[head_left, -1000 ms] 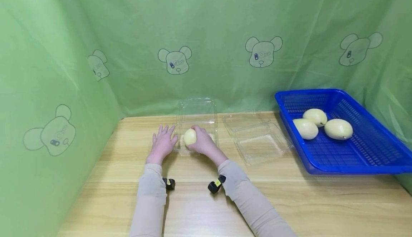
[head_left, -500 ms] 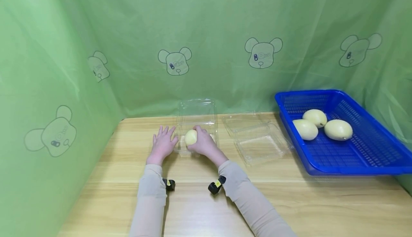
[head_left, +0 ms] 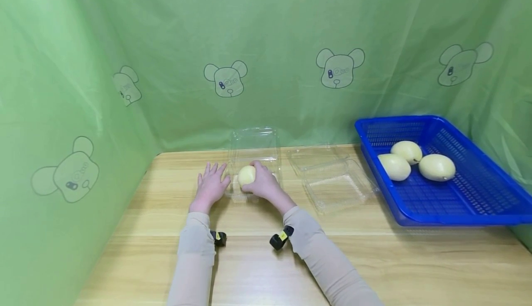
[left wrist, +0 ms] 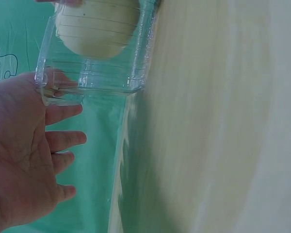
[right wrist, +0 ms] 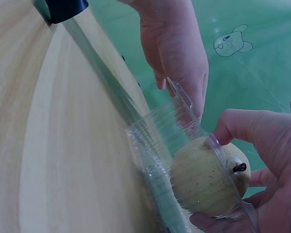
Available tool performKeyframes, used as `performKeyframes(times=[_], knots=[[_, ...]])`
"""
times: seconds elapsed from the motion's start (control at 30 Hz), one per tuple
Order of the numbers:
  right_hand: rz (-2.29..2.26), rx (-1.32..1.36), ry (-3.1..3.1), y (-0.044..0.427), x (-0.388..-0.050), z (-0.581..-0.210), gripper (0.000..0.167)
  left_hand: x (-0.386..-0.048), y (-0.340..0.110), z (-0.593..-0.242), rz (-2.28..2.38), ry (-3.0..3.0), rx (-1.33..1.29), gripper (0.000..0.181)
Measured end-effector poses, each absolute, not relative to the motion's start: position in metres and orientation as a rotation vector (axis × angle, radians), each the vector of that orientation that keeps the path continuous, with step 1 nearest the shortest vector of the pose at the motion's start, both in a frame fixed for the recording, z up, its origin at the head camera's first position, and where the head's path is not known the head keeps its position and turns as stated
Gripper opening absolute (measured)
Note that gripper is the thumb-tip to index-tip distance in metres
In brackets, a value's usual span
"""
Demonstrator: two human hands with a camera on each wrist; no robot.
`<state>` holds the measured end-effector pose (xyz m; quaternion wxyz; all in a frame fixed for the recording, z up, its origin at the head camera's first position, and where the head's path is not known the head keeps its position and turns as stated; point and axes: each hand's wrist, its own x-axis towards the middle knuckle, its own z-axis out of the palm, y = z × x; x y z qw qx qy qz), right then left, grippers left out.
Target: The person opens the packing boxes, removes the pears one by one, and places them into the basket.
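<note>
A pale yellow pear with brown specks sits in the near half of a clear plastic clamshell container, whose lid leans up behind it. My right hand grips the pear from the right. In the right wrist view, the thumb and fingers reach over the container's rim around the pear, and its short dark stem points toward the palm. My left hand lies at the container's left side with fingers spread and straight. The left wrist view has its thumb against the clear wall.
Another opened clear clamshell container lies to the right on the wooden table. Farther right is a blue plastic basket with 3 pale yellow pears in it. Green curtain encloses the back and sides.
My right hand and the pear have shifted very slightly to the right within the container. The left hand has stayed in place.
</note>
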<state>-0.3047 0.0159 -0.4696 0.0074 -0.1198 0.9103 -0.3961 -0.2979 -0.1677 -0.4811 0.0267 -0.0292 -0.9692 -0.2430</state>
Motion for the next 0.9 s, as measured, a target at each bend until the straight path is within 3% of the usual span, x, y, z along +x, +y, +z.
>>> performKeyframes(times=[0.9], knots=[[-1.495, -0.346, 2.793, 0.046, -0.305, -0.436, 0.084, -0.297, -0.165, -0.478, -0.666, -2.976, -0.097, 0.061]])
